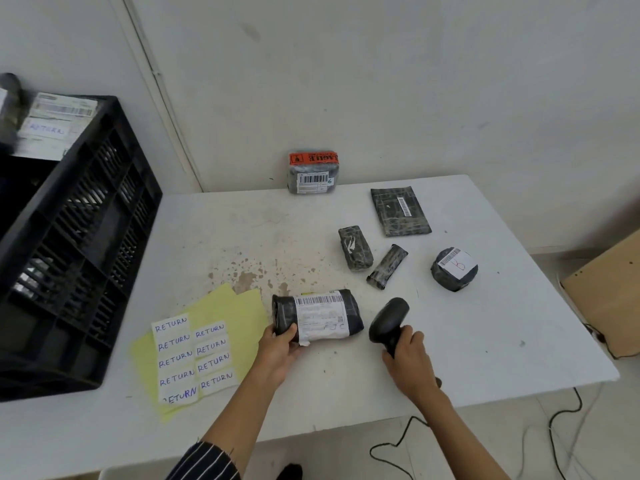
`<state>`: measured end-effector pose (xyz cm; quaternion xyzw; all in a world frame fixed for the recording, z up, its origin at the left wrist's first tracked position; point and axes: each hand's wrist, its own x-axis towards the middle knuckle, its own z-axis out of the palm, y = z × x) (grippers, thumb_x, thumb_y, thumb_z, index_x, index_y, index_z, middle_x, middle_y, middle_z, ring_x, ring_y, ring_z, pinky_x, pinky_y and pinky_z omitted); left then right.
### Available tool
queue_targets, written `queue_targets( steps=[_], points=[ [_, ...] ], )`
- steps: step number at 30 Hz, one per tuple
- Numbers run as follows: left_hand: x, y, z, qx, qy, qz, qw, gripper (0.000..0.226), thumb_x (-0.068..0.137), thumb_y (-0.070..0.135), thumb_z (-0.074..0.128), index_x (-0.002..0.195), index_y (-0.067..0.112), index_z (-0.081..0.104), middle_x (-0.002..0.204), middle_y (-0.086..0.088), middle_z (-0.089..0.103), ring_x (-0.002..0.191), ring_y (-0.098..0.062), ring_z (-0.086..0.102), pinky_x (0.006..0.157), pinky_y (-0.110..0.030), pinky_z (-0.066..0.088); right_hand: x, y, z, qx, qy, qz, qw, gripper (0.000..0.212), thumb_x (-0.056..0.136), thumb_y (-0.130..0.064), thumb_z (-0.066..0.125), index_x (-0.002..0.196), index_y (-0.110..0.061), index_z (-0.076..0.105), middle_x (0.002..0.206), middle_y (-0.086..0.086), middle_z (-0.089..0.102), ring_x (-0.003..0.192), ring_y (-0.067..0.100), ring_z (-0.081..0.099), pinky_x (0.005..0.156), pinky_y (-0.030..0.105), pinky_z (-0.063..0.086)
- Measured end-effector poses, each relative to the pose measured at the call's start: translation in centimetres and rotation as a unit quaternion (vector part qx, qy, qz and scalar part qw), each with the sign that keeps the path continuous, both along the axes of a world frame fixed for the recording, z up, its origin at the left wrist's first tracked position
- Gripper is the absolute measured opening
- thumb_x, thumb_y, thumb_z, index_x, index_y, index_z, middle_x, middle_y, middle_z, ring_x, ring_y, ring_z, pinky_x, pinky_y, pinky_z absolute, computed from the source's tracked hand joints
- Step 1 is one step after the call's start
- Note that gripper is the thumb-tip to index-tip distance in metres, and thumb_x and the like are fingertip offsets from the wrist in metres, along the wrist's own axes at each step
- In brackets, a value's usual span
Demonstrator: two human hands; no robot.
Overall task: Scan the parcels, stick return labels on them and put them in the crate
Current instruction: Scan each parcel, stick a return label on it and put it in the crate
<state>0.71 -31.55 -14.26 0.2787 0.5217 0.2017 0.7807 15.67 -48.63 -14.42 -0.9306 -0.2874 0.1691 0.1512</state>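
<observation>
I'm scanning: left hand (277,351) grips the parcel (317,317), right hand (410,362) grips the scanner (389,322) beside it; next, a return label (171,325)

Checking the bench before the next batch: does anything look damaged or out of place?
Brown stains speckle the table beyond the yellow sheets. The parcel by the wall has its orange label upside down.

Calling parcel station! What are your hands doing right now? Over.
Status: left hand grips the parcel, barcode up; right hand holds the scanner beside it; return labels and crate wait on the left; nothing in the way. Over.
</observation>
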Motion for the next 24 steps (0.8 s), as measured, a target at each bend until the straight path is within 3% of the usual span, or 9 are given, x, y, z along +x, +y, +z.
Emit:
queue_targets(
  steps=[3, 6, 9, 13, 15, 17, 19, 21, 24],
  points=[
    [0.4, -0.7, -0.6, 0.027, 0.045, -0.027, 0.998, 0.023, 0.094, 0.0, 0.05, 0.117, 0.002, 0.049, 0.109, -0.015, 0.06, 0.083, -0.025, 0.061, 0.061, -0.028, 0.056, 1.3, -0.1, -1.0, -0.046, -0.05, -0.004, 0.998, 0.034, 0.09, -0.023, 0.056, 0.112, 0.0, 0.043, 0.108, 0.016, 0.047, 0.09, 0.031, 0.053, 0.065, 0.031, 0.036],
    [0.8, -0.8, -1.1, 0.114, 0.167, -0.103, 0.974, 0.028, 0.092, 0.008, 0.058, 0.117, -0.004, 0.055, 0.106, -0.017, 0.065, 0.082, -0.03, 0.065, 0.069, -0.033, 0.057, 1.6, 0.0, -2.0, -0.049, -0.062, -0.027, 0.996, 0.033, 0.083, -0.017, 0.065, 0.104, 0.004, 0.049, 0.098, 0.02, 0.051, 0.081, 0.035, 0.054, 0.061, 0.036, 0.037],
    [0.4, -0.6, -0.1, 0.225, 0.278, -0.197, 0.913, 0.025, 0.091, 0.016, 0.06, 0.11, 0.0, 0.059, 0.098, -0.013, 0.064, 0.076, -0.03, 0.065, 0.073, -0.04, 0.057, 1.4, 0.0, -2.4, -0.041, -0.068, -0.034, 0.996, 0.034, 0.077, -0.013, 0.072, 0.096, 0.006, 0.052, 0.088, 0.021, 0.053, 0.071, 0.037, 0.054, 0.056, 0.037, 0.036],
    [-1.9, 1.2, 0.6, 0.346, 0.352, -0.26, 0.83, 0.029, 0.092, 0.023, 0.057, 0.116, 0.007, 0.059, 0.113, -0.013, 0.061, 0.096, -0.028, 0.061, 0.076, -0.03, 0.049, 0.2, 0.2, -0.8, -0.101, -0.112, -0.062, 0.987, 0.063, 0.074, -0.024, 0.074, 0.122, 0.004, 0.045, 0.108, 0.022, 0.05, 0.09, 0.035, 0.052, 0.075, 0.039, 0.04],
    [-3.8, 2.6, 0.6, 0.421, 0.357, -0.277, 0.787, 0.026, 0.092, 0.018, 0.056, 0.116, 0.009, 0.057, 0.116, -0.011, 0.054, 0.101, -0.024, 0.056, 0.079, -0.032, 0.048, -1.3, 1.1, 0.0, -0.036, -0.151, -0.063, 0.986, 0.072, 0.06, -0.012, 0.08, 0.121, 0.01, 0.048, 0.108, 0.03, 0.05, 0.089, 0.042, 0.052, 0.077, 0.045, 0.042],
    [-6.2, 4.1, 0.5, 0.485, 0.367, -0.29, 0.739, 0.029, 0.091, 0.01, 0.055, 0.12, 0.01, 0.055, 0.122, -0.009, 0.049, 0.11, -0.022, 0.05, 0.085, -0.032, 0.045, -3.5, 2.4, 0.5, 0.066, -0.193, -0.023, 0.979, 0.063, 0.059, -0.006, 0.077, 0.116, 0.006, 0.053, 0.111, 0.027, 0.052, 0.094, 0.039, 0.051, 0.081, 0.044, 0.039],
    [-8.8, 5.7, 0.1, 0.523, 0.379, -0.307, 0.699, 0.04, 0.087, 0.006, 0.057, 0.127, 0.012, 0.051, 0.136, -0.008, 0.042, 0.124, -0.024, 0.041, 0.097, -0.033, 0.037, -6.3, 4.3, 1.0, 0.148, -0.142, 0.07, 0.976, 0.045, 0.067, -0.002, 0.072, 0.11, -0.001, 0.058, 0.109, 0.017, 0.056, 0.095, 0.032, 0.053, 0.082, 0.036, 0.039],
    [-11.3, 7.0, -0.4, 0.516, 0.385, -0.352, 0.679, 0.057, 0.086, 0.011, 0.059, 0.139, 0.016, 0.04, 0.154, -0.005, 0.022, 0.14, -0.023, 0.022, 0.112, -0.037, 0.017, -9.4, 6.5, 0.9, 0.195, -0.027, 0.169, 0.966, 0.028, 0.078, -0.002, 0.062, 0.105, -0.004, 0.058, 0.105, 0.009, 0.056, 0.093, 0.025, 0.054, 0.082, 0.027, 0.041],
    [-14.3, 8.2, -1.4, 0.482, 0.39, -0.46, 0.635, 0.075, 0.089, 0.03, 0.059, 0.149, 0.027, 0.014, 0.158, 0.004, -0.01, 0.146, -0.016, -0.007, 0.115, -0.039, -0.009, -13.2, 9.4, -0.4, 0.191, 0.107, 0.269, 0.938, 0.024, 0.091, -0.01, 0.047, 0.112, -0.005, 0.056, 0.112, 0.006, 0.054, 0.101, 0.019, 0.053, 0.083, 0.016, 0.035]
  ],
)
